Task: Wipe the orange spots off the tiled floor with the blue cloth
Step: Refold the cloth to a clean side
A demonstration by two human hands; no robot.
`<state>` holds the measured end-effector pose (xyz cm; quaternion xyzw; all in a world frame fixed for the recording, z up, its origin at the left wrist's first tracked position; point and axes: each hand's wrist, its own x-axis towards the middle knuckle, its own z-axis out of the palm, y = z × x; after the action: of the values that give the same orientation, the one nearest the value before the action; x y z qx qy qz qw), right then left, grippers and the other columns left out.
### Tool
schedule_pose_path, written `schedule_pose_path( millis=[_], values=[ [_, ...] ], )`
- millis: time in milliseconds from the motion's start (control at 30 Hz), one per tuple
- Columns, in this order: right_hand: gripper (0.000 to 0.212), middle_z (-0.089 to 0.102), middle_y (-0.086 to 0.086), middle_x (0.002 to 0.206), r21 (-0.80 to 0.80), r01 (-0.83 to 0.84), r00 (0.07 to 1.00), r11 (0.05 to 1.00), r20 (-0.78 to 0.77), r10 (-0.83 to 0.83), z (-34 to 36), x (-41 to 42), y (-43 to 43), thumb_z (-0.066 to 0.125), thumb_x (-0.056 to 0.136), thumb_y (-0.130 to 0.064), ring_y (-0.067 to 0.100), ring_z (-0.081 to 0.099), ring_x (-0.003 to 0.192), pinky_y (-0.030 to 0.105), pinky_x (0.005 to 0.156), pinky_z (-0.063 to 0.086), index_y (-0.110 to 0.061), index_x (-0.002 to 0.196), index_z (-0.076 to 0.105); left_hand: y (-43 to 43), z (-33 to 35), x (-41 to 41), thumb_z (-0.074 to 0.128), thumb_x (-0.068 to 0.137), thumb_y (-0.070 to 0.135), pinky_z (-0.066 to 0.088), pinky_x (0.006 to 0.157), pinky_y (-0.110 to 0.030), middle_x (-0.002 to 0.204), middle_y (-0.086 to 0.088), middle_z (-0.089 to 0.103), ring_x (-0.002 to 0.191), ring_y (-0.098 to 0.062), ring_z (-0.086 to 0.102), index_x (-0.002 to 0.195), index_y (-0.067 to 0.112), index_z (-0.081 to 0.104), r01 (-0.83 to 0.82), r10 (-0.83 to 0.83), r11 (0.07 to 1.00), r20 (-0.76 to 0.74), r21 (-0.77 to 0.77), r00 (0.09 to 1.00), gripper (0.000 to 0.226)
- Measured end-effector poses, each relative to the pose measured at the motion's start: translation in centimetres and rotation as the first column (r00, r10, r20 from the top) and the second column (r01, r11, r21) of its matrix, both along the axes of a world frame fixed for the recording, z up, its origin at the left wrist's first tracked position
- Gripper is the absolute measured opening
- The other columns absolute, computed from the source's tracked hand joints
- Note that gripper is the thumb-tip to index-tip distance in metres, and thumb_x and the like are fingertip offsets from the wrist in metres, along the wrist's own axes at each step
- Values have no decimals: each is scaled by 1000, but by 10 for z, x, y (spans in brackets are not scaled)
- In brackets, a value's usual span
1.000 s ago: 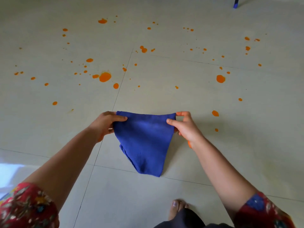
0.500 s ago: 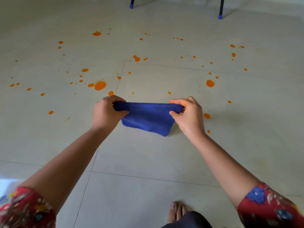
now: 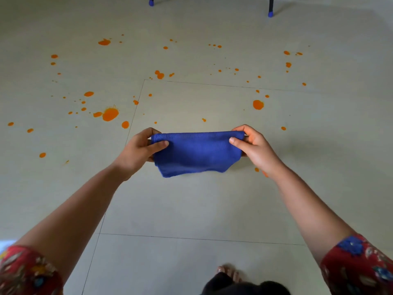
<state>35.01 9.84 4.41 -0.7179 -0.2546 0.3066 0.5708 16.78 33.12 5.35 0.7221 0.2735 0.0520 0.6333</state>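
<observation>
1. The left hand [image 3: 138, 150] pinches the left upper corner of the blue cloth [image 3: 195, 154]. Its thumb [image 3: 159, 144] lies flat on the near face, and the other fingers curl round behind the edge.
2. The right hand [image 3: 255, 149] grips the right upper corner the same way, with its thumb [image 3: 237, 143] on the near face and its fingers wrapped over the top edge.
3. The cloth is folded and stretched between the two hands. Its top edge is straight and level, and its lower edge sags unevenly. I cannot tell whether that lower edge touches the tiled floor [image 3: 191, 209].
4. Orange spots [image 3: 110, 114] are scattered over the tiles beyond the cloth and to both sides.
   - The largest splat lies beyond and to the left of the left hand.
   - A round blot [image 3: 258, 104] lies beyond the right hand.
   - A small spot [image 3: 257, 169] sits just beside the right wrist.
5. The floor is pale, with thin grout lines. One corner of these joints lies beyond the cloth.
6. Both forearms are bare and reach forward from red flowered sleeves [image 3: 27, 271] at the lower corners.
7. A bare foot [image 3: 228, 272] shows at the bottom edge, partly under dark fabric.
8. Two dark furniture legs with blue caps [image 3: 270, 13] stand at the top edge, well apart from the cloth.
</observation>
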Motion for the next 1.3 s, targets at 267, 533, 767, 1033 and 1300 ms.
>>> schedule_pose_path(
  millis=[267,533,767,1033,1300],
  values=[
    [11,56,-4,86,4,80,986,997,144,-80,-9,21,10,53,97,-15,9,51,80,25,78,40,-24,91,51,-8,-2,29,61,92,14,45,63,-23,76,6,56,70,-8,54,85,16,51,-154,142,986,160,63,977,12],
    [6,58,-15,74,-61,-65,995,996,67,69,-61,0,-29,60,83,-22,6,48,70,21,65,37,-24,89,59,-28,-56,-9,63,77,22,31,52,-20,64,-13,49,57,-12,39,83,13,55,-34,35,995,-10,95,999,13],
    [22,69,0,86,-270,116,980,956,186,-66,-98,6,-3,66,88,-14,13,60,78,31,75,47,-25,107,63,-21,-103,1,66,88,12,49,74,-31,94,-1,68,87,-20,64,99,27,60,-223,247,958,-121,181,961,19],
    [48,56,-7,136,-575,-117,448,810,697,560,-145,-35,17,61,79,-45,22,48,125,42,97,43,-37,126,61,-21,-113,11,53,96,19,39,96,-27,141,3,50,128,-18,47,140,23,42,-201,284,877,-132,437,950,46],
    [31,61,-13,131,-448,-64,449,892,785,427,-160,-36,6,49,91,-46,18,50,119,35,94,36,-41,114,69,-25,-136,10,51,97,25,34,109,-37,146,-4,45,134,-26,40,140,17,45,196,53,713,-329,674,943,44]
  ],
)
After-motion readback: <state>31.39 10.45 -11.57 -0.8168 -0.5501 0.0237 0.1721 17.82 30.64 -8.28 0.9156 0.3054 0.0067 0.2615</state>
